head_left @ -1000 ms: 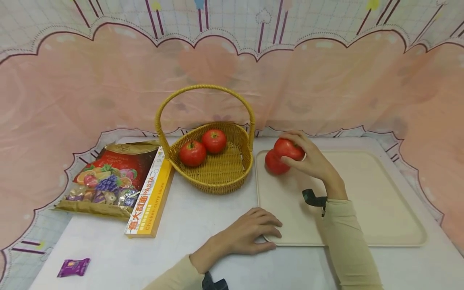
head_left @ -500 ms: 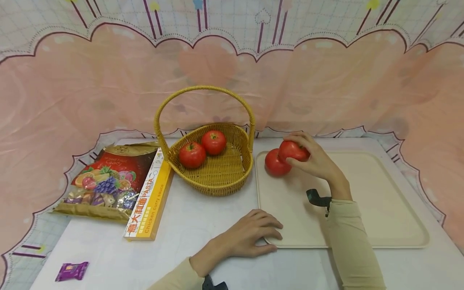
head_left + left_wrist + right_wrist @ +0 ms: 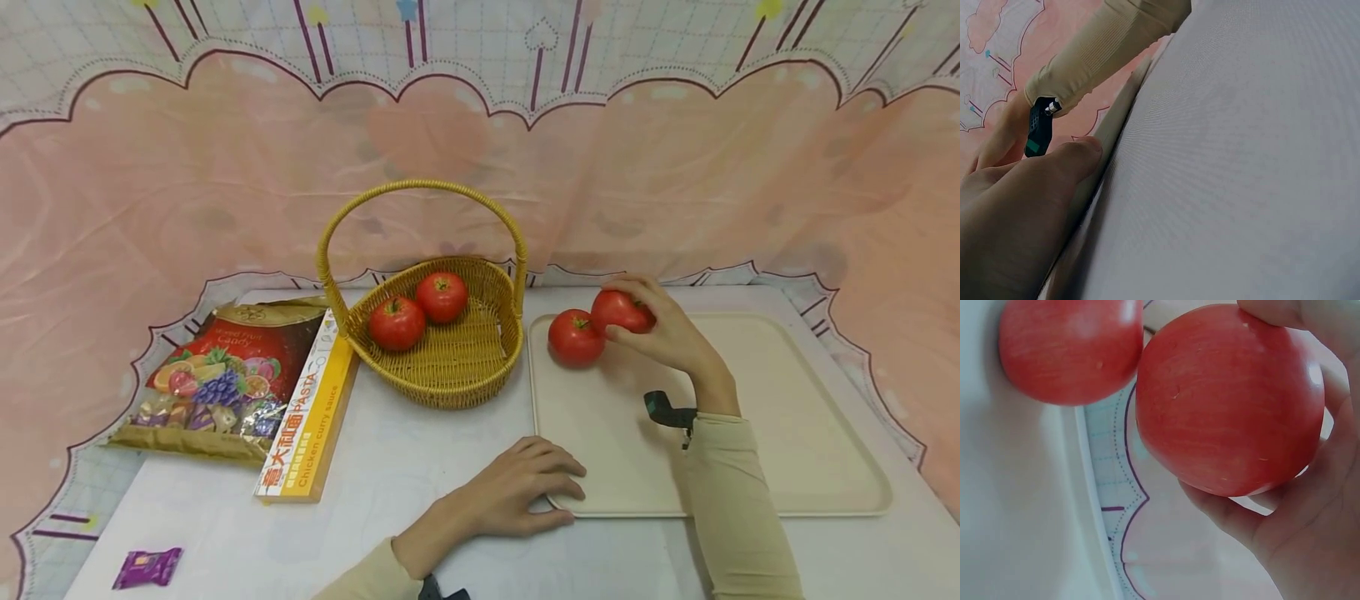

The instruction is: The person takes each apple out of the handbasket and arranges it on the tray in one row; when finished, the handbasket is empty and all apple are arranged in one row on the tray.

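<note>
The yellow-and-white box (image 3: 306, 417) in front of you reads "PASTA" and "Chicken curry sauce", with Chinese characters too; the bag (image 3: 232, 354) beside it shows "Fruit Candy". Your white worktop (image 3: 405, 475) meets a pink, scallop-patterned cloth (image 3: 450, 158). Your right grip (image 3: 666, 333) curls round a red tomato (image 3: 621, 312), thumb and fingers spread to its width, over the back left of the tray (image 3: 795, 417), just beside a second tomato (image 3: 576, 338). Your left grip (image 3: 517, 490), fingers loosely spread, rests at the tray's near left corner.
</note>
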A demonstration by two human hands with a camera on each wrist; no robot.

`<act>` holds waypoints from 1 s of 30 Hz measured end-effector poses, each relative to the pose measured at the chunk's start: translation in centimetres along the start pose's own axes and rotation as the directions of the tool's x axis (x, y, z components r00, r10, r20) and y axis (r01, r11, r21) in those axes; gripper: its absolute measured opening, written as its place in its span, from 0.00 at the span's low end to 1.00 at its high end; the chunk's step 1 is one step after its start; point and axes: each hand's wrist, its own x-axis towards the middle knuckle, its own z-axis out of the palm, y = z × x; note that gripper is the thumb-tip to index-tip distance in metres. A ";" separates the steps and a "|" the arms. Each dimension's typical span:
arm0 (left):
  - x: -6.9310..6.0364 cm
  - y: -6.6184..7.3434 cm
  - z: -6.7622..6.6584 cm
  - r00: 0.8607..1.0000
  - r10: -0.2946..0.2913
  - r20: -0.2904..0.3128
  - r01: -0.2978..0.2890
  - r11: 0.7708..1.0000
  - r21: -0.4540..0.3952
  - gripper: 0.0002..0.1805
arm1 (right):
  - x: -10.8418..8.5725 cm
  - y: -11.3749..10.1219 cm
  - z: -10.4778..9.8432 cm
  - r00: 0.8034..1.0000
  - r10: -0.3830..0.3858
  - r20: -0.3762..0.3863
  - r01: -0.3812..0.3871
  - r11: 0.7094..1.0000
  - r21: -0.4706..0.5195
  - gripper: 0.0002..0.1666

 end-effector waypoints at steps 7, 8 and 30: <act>0.0 0.1 0.0 1.000 0.004 -0.011 -0.005 1.000 -0.016 0.12 | -0.1 0.6 -0.2 1.000 0.023 0.003 -0.023 1.000 -0.001 0.32; 0.0 0.1 0.0 1.000 0.002 -0.010 -0.002 1.000 -0.021 0.12 | -0.1 0.7 -0.2 1.000 0.026 0.003 -0.026 1.000 -0.002 0.32; 0.2 0.3 -0.4 1.000 -0.014 0.008 0.014 1.000 -0.024 0.12 | 0.1 2.1 -0.1 0.993 0.108 0.046 -0.108 0.994 -0.011 0.33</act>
